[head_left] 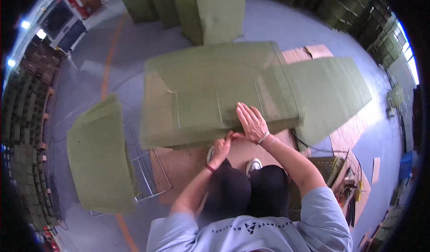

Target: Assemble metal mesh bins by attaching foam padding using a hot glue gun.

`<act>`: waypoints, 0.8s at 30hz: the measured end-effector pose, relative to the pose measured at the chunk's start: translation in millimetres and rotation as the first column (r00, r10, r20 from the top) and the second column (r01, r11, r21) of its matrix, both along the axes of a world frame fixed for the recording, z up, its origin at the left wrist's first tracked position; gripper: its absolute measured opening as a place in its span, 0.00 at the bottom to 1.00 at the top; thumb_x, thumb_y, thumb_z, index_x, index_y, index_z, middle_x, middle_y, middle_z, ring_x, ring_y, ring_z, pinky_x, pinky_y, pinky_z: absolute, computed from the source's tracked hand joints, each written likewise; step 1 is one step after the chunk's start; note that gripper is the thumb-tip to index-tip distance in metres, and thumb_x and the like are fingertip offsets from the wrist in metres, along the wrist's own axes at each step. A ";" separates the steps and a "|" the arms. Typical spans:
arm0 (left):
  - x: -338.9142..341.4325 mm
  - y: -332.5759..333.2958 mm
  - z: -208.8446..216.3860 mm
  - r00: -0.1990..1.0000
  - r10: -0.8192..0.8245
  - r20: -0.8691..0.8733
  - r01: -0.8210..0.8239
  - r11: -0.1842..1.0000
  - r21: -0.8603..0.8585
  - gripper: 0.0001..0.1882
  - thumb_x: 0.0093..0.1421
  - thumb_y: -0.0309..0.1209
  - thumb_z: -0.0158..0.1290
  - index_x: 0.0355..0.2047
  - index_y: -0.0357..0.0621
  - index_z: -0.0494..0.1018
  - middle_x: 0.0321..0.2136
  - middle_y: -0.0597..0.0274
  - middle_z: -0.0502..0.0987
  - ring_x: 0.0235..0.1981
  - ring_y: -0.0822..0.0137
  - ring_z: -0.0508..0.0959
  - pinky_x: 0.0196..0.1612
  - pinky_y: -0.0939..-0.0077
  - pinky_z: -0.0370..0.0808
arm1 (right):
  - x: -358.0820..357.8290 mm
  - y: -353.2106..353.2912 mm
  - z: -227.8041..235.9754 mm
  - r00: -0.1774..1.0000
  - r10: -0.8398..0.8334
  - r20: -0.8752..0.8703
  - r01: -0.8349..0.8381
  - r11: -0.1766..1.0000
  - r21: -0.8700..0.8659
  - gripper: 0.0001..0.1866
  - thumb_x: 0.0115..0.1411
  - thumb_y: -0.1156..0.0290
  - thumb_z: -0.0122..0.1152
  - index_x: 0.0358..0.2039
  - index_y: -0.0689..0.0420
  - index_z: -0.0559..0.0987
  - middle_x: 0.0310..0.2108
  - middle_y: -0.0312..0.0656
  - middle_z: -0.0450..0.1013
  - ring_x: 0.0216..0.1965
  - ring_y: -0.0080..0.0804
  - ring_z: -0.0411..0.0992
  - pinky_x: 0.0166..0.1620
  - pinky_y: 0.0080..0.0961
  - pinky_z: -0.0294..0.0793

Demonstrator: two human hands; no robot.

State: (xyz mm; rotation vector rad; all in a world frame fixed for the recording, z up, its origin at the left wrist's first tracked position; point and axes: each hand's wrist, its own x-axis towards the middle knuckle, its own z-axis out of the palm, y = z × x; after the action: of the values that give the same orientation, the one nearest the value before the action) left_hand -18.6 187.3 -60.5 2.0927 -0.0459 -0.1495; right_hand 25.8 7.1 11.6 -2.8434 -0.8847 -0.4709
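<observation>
In front of me lies a large box-shaped piece covered in green mesh fabric (197,77), with thin metal rods and brown patches showing through its top. My right hand (253,124) rests flat on its near edge, fingers stretched forward and thumb toward the left hand. Just beside it, my left hand (220,149) is closed at the lower near edge of the fabric. Its fingertips are pressed together, and what they pinch is too small to make out. A flat green sheet (329,95) spreads out from under the box's right side.
To the left, another green fabric piece (101,158) lies over a metal wire frame (154,191). Cardboard (172,167) covers the floor beneath me. A crate (324,167), tools (349,189) and a black cable (313,149) are at right. Tall green boxes (221,14) stand ahead.
</observation>
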 end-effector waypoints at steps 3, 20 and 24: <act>-3.1 4.2 -17.7 0.956 0.046 0.289 -0.039 0.999 -0.031 0.25 0.67 0.48 0.42 0.36 0.40 0.79 0.23 0.48 0.79 0.21 0.57 0.79 0.22 0.60 0.71 | -6.4 11.6 12.7 1.000 0.011 0.000 -0.011 0.998 -0.066 0.54 0.53 0.29 0.39 0.64 0.64 0.53 0.67 0.50 0.50 0.68 0.40 0.48 0.66 0.43 0.47; 6.6 26.0 24.3 0.995 0.097 -0.018 -0.090 0.820 -0.565 0.23 0.66 0.43 0.49 0.35 0.29 0.76 0.30 0.59 0.80 0.32 0.73 0.77 0.39 0.74 0.72 | 16.8 30.4 6.8 0.998 0.033 0.054 -0.034 0.999 0.003 0.43 0.59 0.41 0.44 0.64 0.62 0.55 0.66 0.46 0.54 0.66 0.39 0.53 0.65 0.42 0.53; 2.5 23.2 27.2 0.996 0.089 -0.015 -0.079 0.785 -0.614 0.26 0.66 0.46 0.48 0.35 0.30 0.79 0.32 0.55 0.82 0.34 0.68 0.80 0.44 0.74 0.73 | 13.5 30.3 5.4 0.999 0.018 0.029 -0.017 1.000 -0.013 0.43 0.58 0.41 0.46 0.64 0.61 0.56 0.66 0.45 0.54 0.66 0.38 0.53 0.65 0.41 0.53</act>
State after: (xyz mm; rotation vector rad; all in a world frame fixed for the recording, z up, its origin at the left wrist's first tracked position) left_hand -16.1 210.5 -33.3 1.4319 -0.0069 -0.0521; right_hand 39.4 37.5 17.0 -2.8448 -0.9203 -0.5072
